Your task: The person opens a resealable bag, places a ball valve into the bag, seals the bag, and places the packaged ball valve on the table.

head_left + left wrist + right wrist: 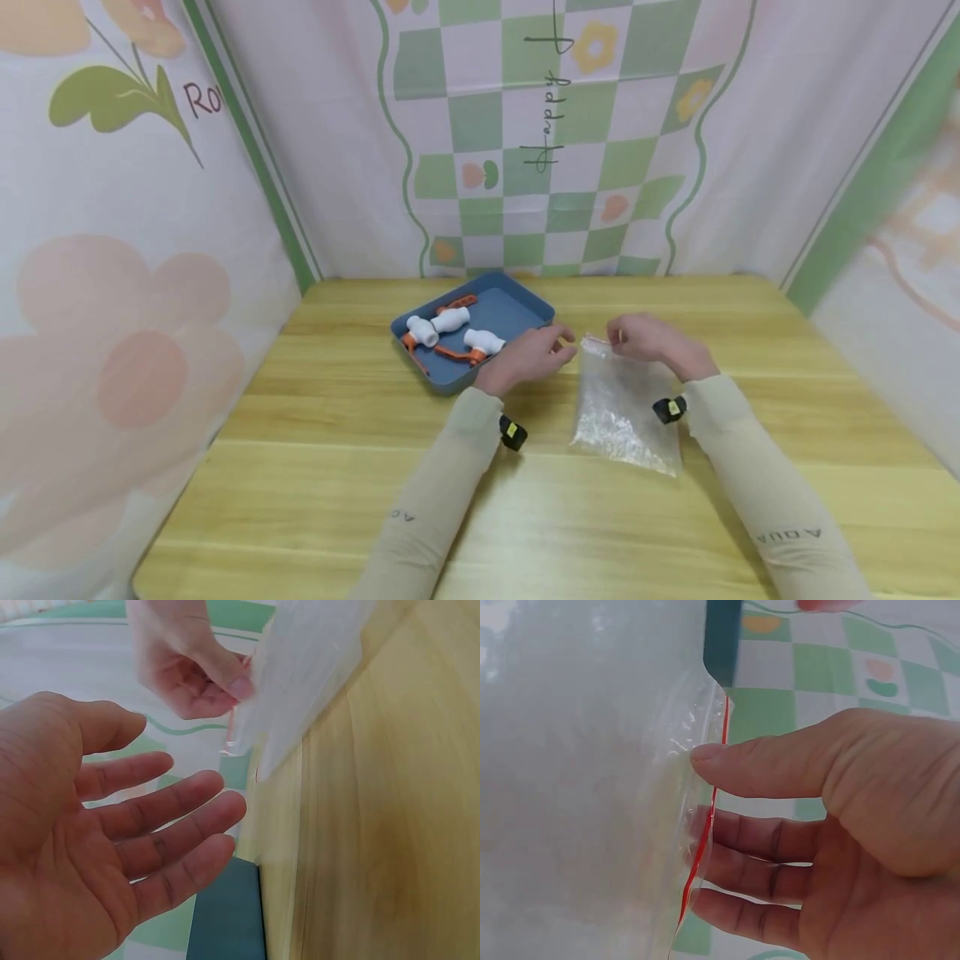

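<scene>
My right hand (647, 337) pinches the top edge of a clear zip-lock bag (622, 408), thumb on one face and fingers behind. A red line runs along the bag's mouth in the right wrist view. The bag (585, 787) hangs down toward the table and looks flat. My left hand (531, 357) is beside the bag's left edge, apart from it, over the near right rim of a blue tray (510, 304). Its fingers are spread and hold nothing in the left wrist view. White valves with orange handles, such as one valve (483, 342), lie in the tray.
The tray stands on a wooden table (300, 467) left of the bag. Patterned cloth (502, 125) hangs behind the table and at both sides. Each wrist wears a small black camera (513, 433).
</scene>
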Available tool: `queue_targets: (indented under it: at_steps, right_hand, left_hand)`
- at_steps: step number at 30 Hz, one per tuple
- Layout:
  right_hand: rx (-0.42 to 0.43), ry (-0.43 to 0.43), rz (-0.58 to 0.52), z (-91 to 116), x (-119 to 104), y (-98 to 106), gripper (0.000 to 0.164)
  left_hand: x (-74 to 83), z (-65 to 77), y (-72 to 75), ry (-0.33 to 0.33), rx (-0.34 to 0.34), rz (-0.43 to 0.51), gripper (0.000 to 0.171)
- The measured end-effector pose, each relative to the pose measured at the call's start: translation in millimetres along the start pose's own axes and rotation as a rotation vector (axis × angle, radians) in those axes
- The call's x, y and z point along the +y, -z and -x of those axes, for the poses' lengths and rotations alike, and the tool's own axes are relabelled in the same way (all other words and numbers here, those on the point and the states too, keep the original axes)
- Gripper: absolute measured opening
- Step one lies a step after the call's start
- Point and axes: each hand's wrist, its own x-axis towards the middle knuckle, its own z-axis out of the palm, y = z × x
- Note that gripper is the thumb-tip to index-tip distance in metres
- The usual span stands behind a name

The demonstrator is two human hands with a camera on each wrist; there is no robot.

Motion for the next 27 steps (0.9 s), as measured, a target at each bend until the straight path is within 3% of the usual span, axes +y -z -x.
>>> queue_targets:
  at_steps: [10, 15, 19, 22, 27]
  right_hand:
    - [0.081, 0.073, 0.017, 5, -29, 26, 0.013]
    - [0.121, 0.106, -0.010, 10, -51, 43, 0.016]
    - [0.189, 0.151, 0.002, 16, -69, 57, 0.017]
    - [0.227, 0.164, 0.028, 20, -82, 65, 0.017]
    - [0.264, 0.158, 0.051, 23, -95, 72, 0.018]
  left_hand:
    - [-0.8, -0.6, -2.4, -0.009, 0.029, 0.058, 0.044]
    - [0.2, 0.2, 2.2, -0.003, 0.089, 0.295, 0.061]
    - [3.9, 2.0, 10.3, -0.038, 0.116, 0.424, 0.058]
    - [8.9, 2.1, 16.1, -0.079, 0.136, 0.410, 0.052]
    - [17.4, 3.4, 25.1, -0.156, 0.238, 0.368, 0.041]
